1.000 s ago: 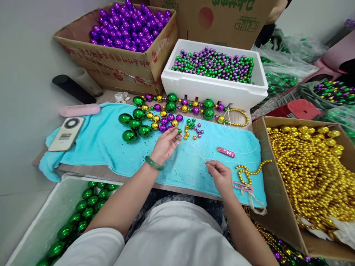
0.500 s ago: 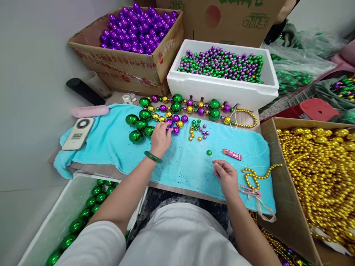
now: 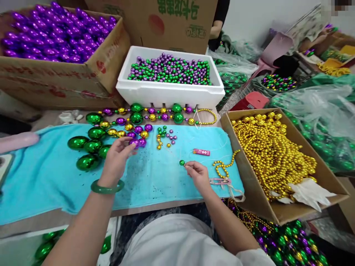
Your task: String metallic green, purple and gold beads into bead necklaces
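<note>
My left hand (image 3: 118,155), with a green bangle (image 3: 107,186) on its wrist, has thumb and fingers closed on a shiny purple bead (image 3: 133,143). Other purple and gold beads lie beside it, and large green balls (image 3: 88,162) rest to its left. My right hand (image 3: 198,175) pinches a thin clear thread (image 3: 201,161), with a small green bead (image 3: 181,162) at its fingertips. Between the hands and farther back are small green, gold and lilac beads (image 3: 171,137). All of these lie on a blue towel (image 3: 163,181).
A strung bead necklace (image 3: 177,117) stretches along the back. Behind it stands a white foam box (image 3: 169,92) of small beads. A carton (image 3: 105,55) of purple beads is at left, a carton (image 3: 274,210) of gold strands at right. A lighter (image 3: 202,152) and pink snips (image 3: 220,181) lie near my right hand.
The view has swung to the right. My left fingers have closed on a purple bead. The small green bead is now right against my right fingertips, where before it lay apart.
</note>
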`<state>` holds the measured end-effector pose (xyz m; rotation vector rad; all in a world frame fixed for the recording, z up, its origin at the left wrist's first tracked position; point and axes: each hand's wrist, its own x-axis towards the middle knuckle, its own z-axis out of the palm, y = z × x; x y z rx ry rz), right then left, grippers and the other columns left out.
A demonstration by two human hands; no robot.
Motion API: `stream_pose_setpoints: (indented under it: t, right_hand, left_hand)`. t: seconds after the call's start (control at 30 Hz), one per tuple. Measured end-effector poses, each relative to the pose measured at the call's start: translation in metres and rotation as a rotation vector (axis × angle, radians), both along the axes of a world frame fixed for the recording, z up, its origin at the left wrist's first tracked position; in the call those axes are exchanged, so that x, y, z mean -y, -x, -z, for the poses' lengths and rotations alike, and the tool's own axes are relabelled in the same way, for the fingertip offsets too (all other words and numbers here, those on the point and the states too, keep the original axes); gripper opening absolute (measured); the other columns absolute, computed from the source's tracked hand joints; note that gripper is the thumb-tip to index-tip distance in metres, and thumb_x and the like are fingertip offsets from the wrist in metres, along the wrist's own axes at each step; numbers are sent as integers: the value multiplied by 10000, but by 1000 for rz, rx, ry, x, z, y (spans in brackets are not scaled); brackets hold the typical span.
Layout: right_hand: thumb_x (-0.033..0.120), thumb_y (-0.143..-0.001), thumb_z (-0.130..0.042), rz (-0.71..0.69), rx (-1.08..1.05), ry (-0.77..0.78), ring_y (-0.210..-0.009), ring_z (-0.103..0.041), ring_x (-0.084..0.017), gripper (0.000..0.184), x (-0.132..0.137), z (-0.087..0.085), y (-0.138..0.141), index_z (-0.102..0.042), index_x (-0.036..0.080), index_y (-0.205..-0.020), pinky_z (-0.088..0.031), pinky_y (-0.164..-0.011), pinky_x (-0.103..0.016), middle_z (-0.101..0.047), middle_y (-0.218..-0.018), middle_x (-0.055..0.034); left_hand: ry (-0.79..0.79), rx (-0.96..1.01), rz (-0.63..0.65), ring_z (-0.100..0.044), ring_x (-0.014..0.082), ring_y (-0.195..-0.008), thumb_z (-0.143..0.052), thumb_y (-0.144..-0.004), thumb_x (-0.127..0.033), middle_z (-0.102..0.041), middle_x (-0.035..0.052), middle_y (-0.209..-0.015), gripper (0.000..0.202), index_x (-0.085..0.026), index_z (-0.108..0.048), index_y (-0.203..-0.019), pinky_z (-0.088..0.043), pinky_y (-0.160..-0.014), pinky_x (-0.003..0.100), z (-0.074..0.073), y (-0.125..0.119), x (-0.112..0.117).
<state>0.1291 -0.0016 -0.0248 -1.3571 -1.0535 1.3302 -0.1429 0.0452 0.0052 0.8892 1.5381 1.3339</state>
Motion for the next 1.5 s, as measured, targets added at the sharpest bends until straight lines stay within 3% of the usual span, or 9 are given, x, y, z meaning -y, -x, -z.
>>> stream_pose_setpoints:
  t: [0.1, 0.23, 0.43, 0.73, 1.13, 1.37, 1.5]
  right_hand:
    - [380, -673, -675, -16, 15, -29, -466, -422, -96, 197, 4, -10, -4, -692, 185, -695, -346, -457, -237, -525, -496, 23]
    - [370, -697, -683, -56, 73, -88, -480, -435, -107, 179, 7, -18, -5, -703, 192, -700, -367, -463, -248, -540, -515, 11]
    - [374, -714, -671, -104, 114, -117, -476, -418, -104, 189, 11, -23, -3, -704, 189, -697, -356, -452, -245, -528, -512, 10]
    - [361, -695, -682, -106, 123, -88, -473, -415, -102, 184, 12, -18, -1, -719, 181, -690, -343, -455, -244, -560, -521, -1]
    - [396, -714, -668, -97, 69, -63, -494, -420, -106, 215, 8, -11, 10, -685, 182, -730, -349, -471, -244, -525, -534, 11]
    - [400, -691, -674, -99, 10, -5, -484, -403, -98, 221, 4, -2, 10, -671, 181, -725, -324, -469, -242, -487, -515, 29]
    - [390, -681, -673, -114, 17, -3, -493, -410, -100, 206, 0, -1, 5, -673, 185, -700, -323, -479, -249, -500, -523, 24]
  left_hand:
    - [55, 511, 27, -635, 136, -715, -696, -710, -239, -674, 36, -855, 299, -178, -657, -1000, -504, -627, 231, -19, -11, 5]
    - [43, 699, 54, -615, 114, -641, -609, -786, -195, -675, 43, -773, 228, -148, -689, -994, -495, -567, 210, -28, -19, 6]
    - [27, 751, 68, -630, 117, -674, -593, -825, -242, -701, 76, -895, 266, -151, -693, -1055, -510, -578, 218, -23, -20, 9]
    - [39, 805, 8, -637, 126, -698, -543, -879, -236, -702, 95, -897, 206, -140, -687, -992, -521, -599, 225, -22, -24, 7]
    - [-29, 752, 179, -667, 131, -746, -726, -747, -179, -679, 35, -898, 288, -160, -669, -1029, -540, -669, 240, -21, -43, 19]
    - [-52, 765, 167, -679, 146, -795, -755, -716, -186, -694, 30, -937, 321, -174, -670, -1025, -547, -697, 245, -17, -46, 19]
    - [-51, 747, 232, -675, 148, -792, -773, -702, -210, -692, 36, -975, 347, -180, -682, -1036, -552, -691, 250, -18, -45, 18]
